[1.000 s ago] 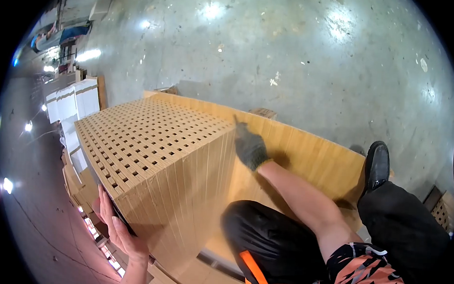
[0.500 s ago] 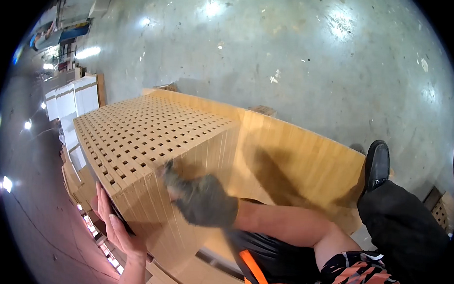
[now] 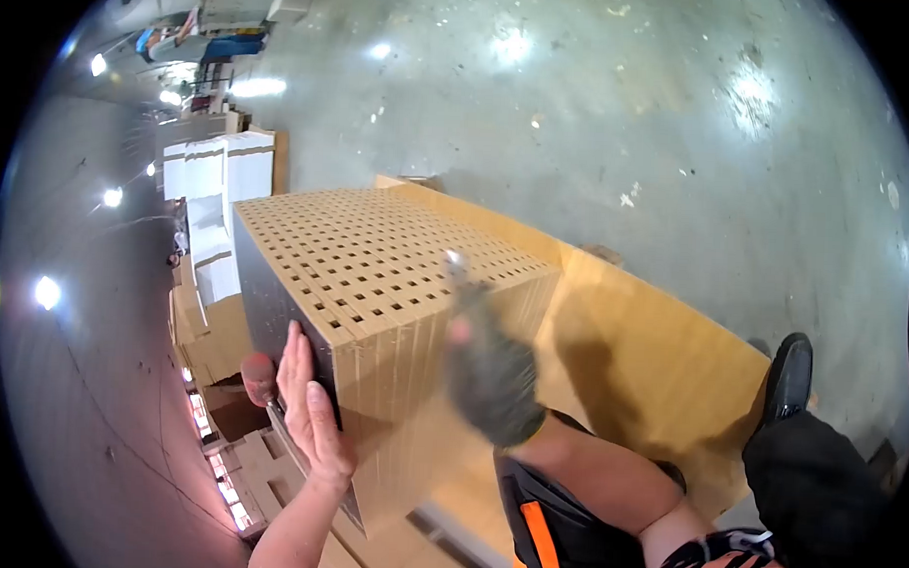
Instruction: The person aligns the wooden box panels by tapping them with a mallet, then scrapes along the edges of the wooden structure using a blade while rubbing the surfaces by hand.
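Note:
A large brown block of stacked cardboard pieces (image 3: 401,372), its top face covered in rows of small square holes, stands in the middle. A dark panel (image 3: 264,282) lies along its left side. My bare left hand (image 3: 315,409) lies flat against this panel near the block's corner, fingers stretched out and thumb apart. My right hand (image 3: 491,375), in a grey glove, is over the block's near right edge and smeared by motion. A pale shiny tip (image 3: 456,259) shows at its upper end; whether it is a fingertip or a held thing cannot be told.
A yellowish wooden board (image 3: 663,331) runs behind and right of the block. Beside my left hand is a red-ended rod (image 3: 259,372). White stacked boxes (image 3: 218,176) and cardboard (image 3: 208,325) stand to the left. My shoe (image 3: 790,376) is at the right on the grey floor (image 3: 580,118).
The view has shifted, so the block sits further right. My right hand has moved from the block's near face up toward its top edge. My left hand stays against the dark panel.

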Demonstrator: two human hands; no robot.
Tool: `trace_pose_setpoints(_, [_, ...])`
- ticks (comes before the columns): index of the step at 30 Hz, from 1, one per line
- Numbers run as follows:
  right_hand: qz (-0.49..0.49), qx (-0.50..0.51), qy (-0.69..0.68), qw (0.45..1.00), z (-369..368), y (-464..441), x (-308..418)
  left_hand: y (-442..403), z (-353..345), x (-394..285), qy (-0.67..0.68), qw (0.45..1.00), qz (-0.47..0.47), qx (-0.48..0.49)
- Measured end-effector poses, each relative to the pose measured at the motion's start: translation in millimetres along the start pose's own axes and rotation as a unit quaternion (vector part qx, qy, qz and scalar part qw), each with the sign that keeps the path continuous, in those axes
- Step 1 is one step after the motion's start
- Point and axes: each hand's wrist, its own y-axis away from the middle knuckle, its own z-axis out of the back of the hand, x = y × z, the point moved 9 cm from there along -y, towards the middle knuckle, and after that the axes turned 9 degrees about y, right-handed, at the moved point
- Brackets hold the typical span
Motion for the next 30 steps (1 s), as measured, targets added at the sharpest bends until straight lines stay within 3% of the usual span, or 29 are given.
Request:
trace_pose_setpoints(2, [-0.058,0.016,0.001,0.998,-18,4,-12,-1,0,-4,-0.001,1.000,-0.013,0.002])
trace_pose_setpoints(3, [0.023,-0.016,0.028,0.999,-23,10,27,0,1,-4,-0.002,1.000,-0.011,-0.001])
trace_pose_setpoints(4, [0.082,0.080,-0.003,0.993,-53,12,72,2,1,7,-0.008,0.999,0.025,-0.021])
trace_pose_setpoints(5, [0.121,0.109,-0.027,0.986,-60,18,94,6,3,17,-0.013,0.997,0.063,-0.037])
trace_pose_setpoints(6, [0.158,0.139,-0.053,0.976,-66,26,116,7,2,12,-0.013,0.999,0.046,-0.021])
trace_pose_setpoints(7, [0.187,0.100,-0.068,0.975,-52,28,120,5,1,5,-0.010,1.000,0.023,-0.011])
trace_pose_setpoints(10, [0.073,0.024,0.077,0.994,-12,2,49,-2,1,-10,-0.003,1.000,-0.030,0.002])
trace_pose_setpoints(11, [-0.063,0.033,0.012,0.997,-12,-7,7,-1,1,-9,0.002,1.000,-0.027,-0.003])
trace_pose_setpoints(14, [0.121,0.021,0.030,0.992,-32,13,86,-1,1,-9,-0.011,1.000,-0.028,-0.005])
trace_pose_setpoints(16, [0.304,0.090,0.085,0.945,-57,39,147,2,3,7,-0.054,0.999,0.001,-0.006])
trace_pose_setpoints(17, [0.306,0.084,0.034,0.948,-64,50,151,0,3,7,-0.049,0.999,0.008,-0.007])
trace_pose_setpoints(18, [0.248,0.074,0.087,0.962,-51,36,123,-2,2,-3,-0.034,0.999,-0.006,-0.004])
trace_pose_setpoints(21, [-0.029,0.007,0.039,0.999,0,-10,6,-3,1,-11,-0.003,1.000,-0.024,0.000])
trace_pose_setpoints(22, [-0.073,0.009,0.035,0.997,-4,-7,-4,-2,2,-10,0.007,1.000,-0.024,-0.003])
trace_pose_setpoints(23, [0.001,-0.013,0.113,0.993,-19,-1,7,-1,1,-8,0.016,1.000,-0.027,-0.004])
trace_pose_setpoints(25, [0.142,0.050,0.047,0.988,-37,12,74,-3,-1,-12,-0.011,0.999,-0.045,0.002])
trace_pose_setpoints(28, [0.334,0.126,0.030,0.934,-39,30,156,4,5,17,-0.080,0.996,-0.032,-0.025])
trace_pose_setpoints(30, [0.185,0.017,0.025,0.982,-12,7,82,1,2,-2,-0.013,0.999,-0.020,-0.022])
